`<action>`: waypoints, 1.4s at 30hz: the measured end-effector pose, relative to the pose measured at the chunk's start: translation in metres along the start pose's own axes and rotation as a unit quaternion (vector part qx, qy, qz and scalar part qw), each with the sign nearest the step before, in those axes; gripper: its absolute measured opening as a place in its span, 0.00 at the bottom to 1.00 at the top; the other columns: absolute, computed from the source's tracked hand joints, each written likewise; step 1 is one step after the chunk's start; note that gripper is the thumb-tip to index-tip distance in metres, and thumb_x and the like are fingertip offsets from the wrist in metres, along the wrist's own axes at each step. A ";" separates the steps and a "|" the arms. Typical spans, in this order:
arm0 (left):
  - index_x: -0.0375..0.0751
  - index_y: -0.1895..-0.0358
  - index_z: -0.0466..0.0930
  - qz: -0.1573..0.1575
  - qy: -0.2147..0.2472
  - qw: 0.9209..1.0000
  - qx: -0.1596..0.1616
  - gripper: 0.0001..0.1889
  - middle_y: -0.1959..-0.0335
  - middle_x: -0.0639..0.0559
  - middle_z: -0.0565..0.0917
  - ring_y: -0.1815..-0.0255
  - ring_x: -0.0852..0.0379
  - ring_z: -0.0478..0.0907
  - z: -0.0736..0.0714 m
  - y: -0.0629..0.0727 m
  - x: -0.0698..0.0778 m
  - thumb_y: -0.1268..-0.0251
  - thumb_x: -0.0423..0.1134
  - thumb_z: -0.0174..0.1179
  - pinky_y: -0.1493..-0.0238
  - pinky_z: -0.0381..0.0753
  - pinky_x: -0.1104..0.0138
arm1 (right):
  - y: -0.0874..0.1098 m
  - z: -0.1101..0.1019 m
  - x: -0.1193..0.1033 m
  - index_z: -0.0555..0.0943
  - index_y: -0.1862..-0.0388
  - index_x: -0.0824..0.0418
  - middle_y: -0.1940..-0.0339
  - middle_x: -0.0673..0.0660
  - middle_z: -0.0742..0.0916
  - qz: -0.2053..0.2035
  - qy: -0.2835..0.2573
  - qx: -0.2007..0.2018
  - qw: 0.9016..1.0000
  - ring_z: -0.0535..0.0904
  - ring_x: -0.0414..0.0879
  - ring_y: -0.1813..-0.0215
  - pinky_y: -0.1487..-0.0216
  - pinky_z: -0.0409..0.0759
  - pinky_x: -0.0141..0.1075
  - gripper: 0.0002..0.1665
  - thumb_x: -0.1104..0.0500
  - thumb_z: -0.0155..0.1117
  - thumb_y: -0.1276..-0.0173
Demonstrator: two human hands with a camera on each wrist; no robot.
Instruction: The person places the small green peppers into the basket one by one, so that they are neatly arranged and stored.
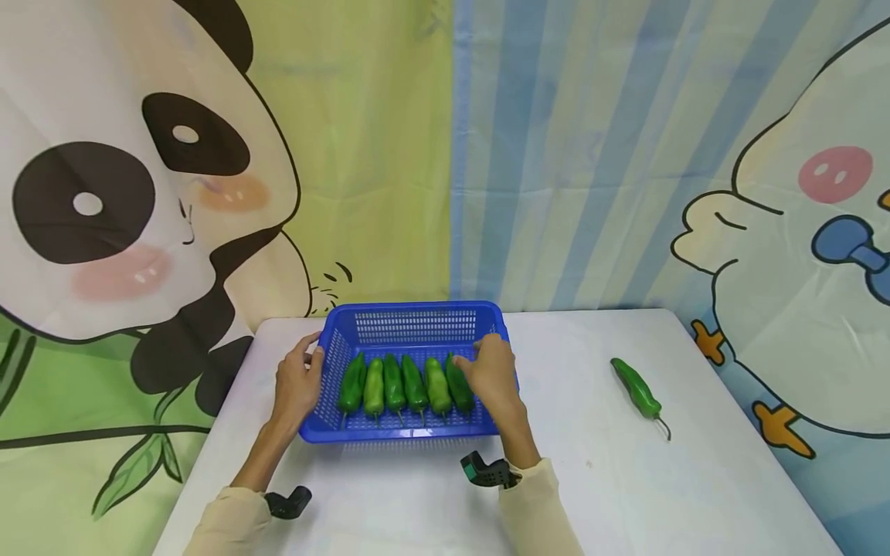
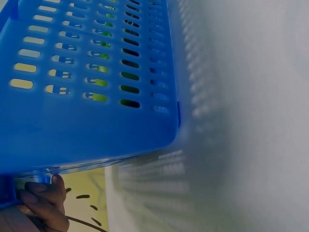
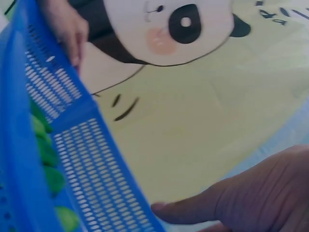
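A blue plastic basket point(image 1: 417, 434) with slotted walls stands on the table, and several green peppers point(image 1: 392, 382) lie side by side in it, stems toward the near wall. My left hand point(image 1: 300, 380) grips the basket's left rim; in the left wrist view its curled fingers point(image 2: 46, 200) show at that rim. Over the basket's right side is my right hand point(image 1: 492, 374), its thumb stretched out close to the tip of the rightmost pepper point(image 1: 459, 384). Nothing shows in this hand, and its other fingers are partly hidden. The right wrist view has the thumb point(image 3: 188, 209) overlapping the far rim.
Another green pepper point(image 1: 636, 386) with a long curved stem lies on the white table point(image 1: 570, 494), well to the right of the basket. A cartoon-printed curtain point(image 1: 389, 154) hangs behind the table's back edge.
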State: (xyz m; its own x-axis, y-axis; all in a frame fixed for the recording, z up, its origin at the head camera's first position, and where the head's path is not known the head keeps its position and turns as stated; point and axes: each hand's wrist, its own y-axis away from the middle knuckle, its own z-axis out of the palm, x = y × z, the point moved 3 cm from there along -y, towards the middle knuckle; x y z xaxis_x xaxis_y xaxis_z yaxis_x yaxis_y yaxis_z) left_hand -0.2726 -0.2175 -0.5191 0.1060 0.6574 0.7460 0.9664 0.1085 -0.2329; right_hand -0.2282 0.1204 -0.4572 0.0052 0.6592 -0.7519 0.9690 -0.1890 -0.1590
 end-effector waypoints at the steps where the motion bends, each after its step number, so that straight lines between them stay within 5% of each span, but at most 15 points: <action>1: 0.33 0.20 0.71 -0.001 0.001 1.000 -0.002 0.25 0.55 0.27 0.90 0.63 0.41 0.88 0.001 0.000 0.000 0.10 0.41 0.46 0.65 0.79 0.65 | 0.000 -0.005 0.001 0.88 0.59 0.78 0.74 0.60 0.84 -0.004 -0.009 0.002 1.000 0.80 0.49 0.71 0.68 0.83 0.42 0.19 0.61 0.82 0.33; 5: 0.34 0.20 0.70 -0.004 0.001 1.000 -0.007 0.25 0.55 0.27 0.90 0.63 0.41 0.88 0.002 0.000 -0.001 0.10 0.41 0.46 0.66 0.80 0.65 | 0.000 -0.026 0.007 0.86 0.40 0.77 0.46 0.73 0.92 -0.015 -0.044 0.030 0.998 0.92 0.65 0.46 0.43 0.90 0.55 0.27 0.61 0.82 0.33; 7: 0.34 0.20 0.71 -0.005 0.001 1.000 -0.006 0.25 0.55 0.27 0.90 0.63 0.41 0.89 0.002 0.000 0.000 0.10 0.41 0.46 0.65 0.80 0.65 | -0.001 -0.035 0.012 0.86 0.38 0.76 0.42 0.72 0.91 -0.014 -0.060 0.045 0.997 0.91 0.67 0.43 0.39 0.88 0.56 0.28 0.62 0.81 0.32; 17: 0.35 0.20 0.71 -0.007 0.001 1.000 -0.006 0.25 0.54 0.26 0.91 0.60 0.38 0.90 -0.002 0.002 0.002 0.10 0.41 0.46 0.63 0.81 0.63 | 0.000 -0.070 0.035 0.86 0.36 0.74 0.43 0.73 0.91 -0.001 -0.068 0.100 0.993 0.91 0.68 0.43 0.36 0.86 0.57 0.28 0.65 0.80 0.32; 42: 0.33 0.21 0.72 -0.005 0.000 1.000 -0.001 0.25 0.56 0.28 0.90 0.64 0.41 0.88 0.002 -0.001 -0.002 0.10 0.40 0.46 0.66 0.80 0.66 | 0.002 -0.102 0.091 0.87 0.39 0.73 0.45 0.73 0.92 -0.022 -0.060 0.204 0.977 0.92 0.68 0.45 0.40 0.87 0.58 0.28 0.69 0.83 0.38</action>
State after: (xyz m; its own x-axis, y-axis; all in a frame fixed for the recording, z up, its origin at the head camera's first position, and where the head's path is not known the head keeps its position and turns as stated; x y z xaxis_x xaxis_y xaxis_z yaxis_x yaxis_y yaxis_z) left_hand -0.2737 -0.2170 -0.5215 0.0958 0.6560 0.7487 0.9678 0.1145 -0.2242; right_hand -0.2003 0.2546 -0.4607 -0.0868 0.5871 -0.8049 0.7884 -0.4535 -0.4157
